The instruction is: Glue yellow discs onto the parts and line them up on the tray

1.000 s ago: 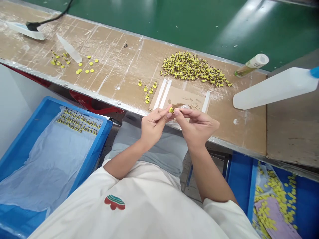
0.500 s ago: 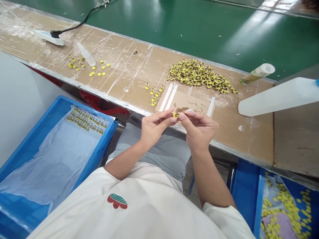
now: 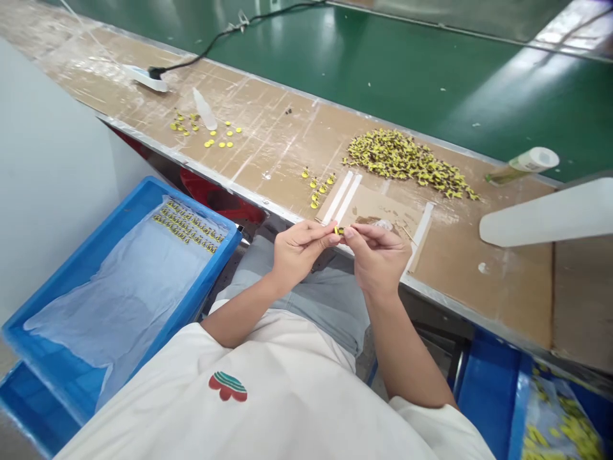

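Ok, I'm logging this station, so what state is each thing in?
Left hand: pinching the small yellow part.
Right hand: pinching the same part.
Yellow parts pile: heaped loose on the bench.
Blue tray: plastic-lined, parts in rows at its far end.
White bottle: lying down.

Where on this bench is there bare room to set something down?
Bare cardboard lies between the loose yellow discs and the yellow parts pile, and right of the cardboard pad, below the white bottle. It is crowded around the hands.

left hand (image 3: pixel 299 250) and right hand (image 3: pixel 378 255) at 12 o'clock, fingertips pinched together, forearms bare, elbows bent, converging from 6 o'clock
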Available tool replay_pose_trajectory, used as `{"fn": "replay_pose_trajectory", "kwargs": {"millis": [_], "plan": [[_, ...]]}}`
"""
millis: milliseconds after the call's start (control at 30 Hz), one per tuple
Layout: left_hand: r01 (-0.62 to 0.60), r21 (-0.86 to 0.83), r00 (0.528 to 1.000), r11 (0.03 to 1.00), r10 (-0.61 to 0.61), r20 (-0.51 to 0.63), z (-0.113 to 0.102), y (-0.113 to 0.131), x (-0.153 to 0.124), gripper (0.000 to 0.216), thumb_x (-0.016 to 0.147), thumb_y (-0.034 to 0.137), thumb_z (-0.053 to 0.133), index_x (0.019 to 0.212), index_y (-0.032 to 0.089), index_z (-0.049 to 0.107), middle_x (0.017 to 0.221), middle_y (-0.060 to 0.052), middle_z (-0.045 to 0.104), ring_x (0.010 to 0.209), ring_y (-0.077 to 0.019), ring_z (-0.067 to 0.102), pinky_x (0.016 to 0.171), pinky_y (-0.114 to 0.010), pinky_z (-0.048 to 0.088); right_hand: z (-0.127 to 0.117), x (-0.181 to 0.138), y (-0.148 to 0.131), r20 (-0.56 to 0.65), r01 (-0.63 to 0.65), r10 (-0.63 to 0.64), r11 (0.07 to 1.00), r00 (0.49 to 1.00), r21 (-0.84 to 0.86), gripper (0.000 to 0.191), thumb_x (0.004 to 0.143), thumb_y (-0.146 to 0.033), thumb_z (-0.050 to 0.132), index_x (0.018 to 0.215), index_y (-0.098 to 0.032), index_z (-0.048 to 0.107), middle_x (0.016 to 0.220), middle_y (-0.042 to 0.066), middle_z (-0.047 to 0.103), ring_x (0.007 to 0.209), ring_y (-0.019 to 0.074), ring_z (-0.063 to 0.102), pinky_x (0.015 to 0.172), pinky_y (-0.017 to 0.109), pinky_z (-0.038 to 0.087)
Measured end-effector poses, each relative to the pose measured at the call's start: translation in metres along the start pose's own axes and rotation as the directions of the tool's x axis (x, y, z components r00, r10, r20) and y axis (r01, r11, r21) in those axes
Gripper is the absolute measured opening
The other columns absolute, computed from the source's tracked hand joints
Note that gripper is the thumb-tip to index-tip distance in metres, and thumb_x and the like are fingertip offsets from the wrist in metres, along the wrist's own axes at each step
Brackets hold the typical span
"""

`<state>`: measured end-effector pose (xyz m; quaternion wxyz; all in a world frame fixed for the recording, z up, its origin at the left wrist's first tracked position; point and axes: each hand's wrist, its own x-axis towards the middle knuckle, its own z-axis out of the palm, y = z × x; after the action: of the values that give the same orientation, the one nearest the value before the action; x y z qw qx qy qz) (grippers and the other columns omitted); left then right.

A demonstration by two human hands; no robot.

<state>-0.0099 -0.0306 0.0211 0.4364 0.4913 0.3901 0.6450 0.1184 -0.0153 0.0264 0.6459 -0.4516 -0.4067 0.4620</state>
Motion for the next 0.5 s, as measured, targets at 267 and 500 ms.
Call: {"fn": "replay_pose_trajectory", "kwargs": {"millis": [267,500], "plan": [[-0.036,0.165,0.993,0.986,0.054,-0.104,-0.050,0.018,-0.020,0.028,0.076,0.027,0.074,0.104,0.029,0.074,0.090,-0.003,0.072,0.081,-0.0122,0.066,0.076,-0.025,0.053,0.041,-0.022,0.020,0.149,-0.234,0.211,0.959,0.966,0.158,0.023,0.058,-0.026,0.087,0.075,-0.017,0.073,0.058,0.000,0.069,0.046,0.0104,0.063,0.038,0.015,0.047],[-0.029,0.260,0.964,0.965,0.096,-0.249,-0.092,0.029,-0.050,0.024,0.076,0.030,0.074,0.099,0.025,0.075,0.083,-0.003,0.072,0.072,-0.0100,0.063,0.067,-0.022,0.050,0.081,-0.049,0.035,0.297,-0.326,0.276,0.936,0.914,0.133,0.023,0.058,-0.025,0.087,0.075,-0.016,0.073,0.060,0.001,0.070,0.046,0.0102,0.064,0.050,0.019,0.057]]}}
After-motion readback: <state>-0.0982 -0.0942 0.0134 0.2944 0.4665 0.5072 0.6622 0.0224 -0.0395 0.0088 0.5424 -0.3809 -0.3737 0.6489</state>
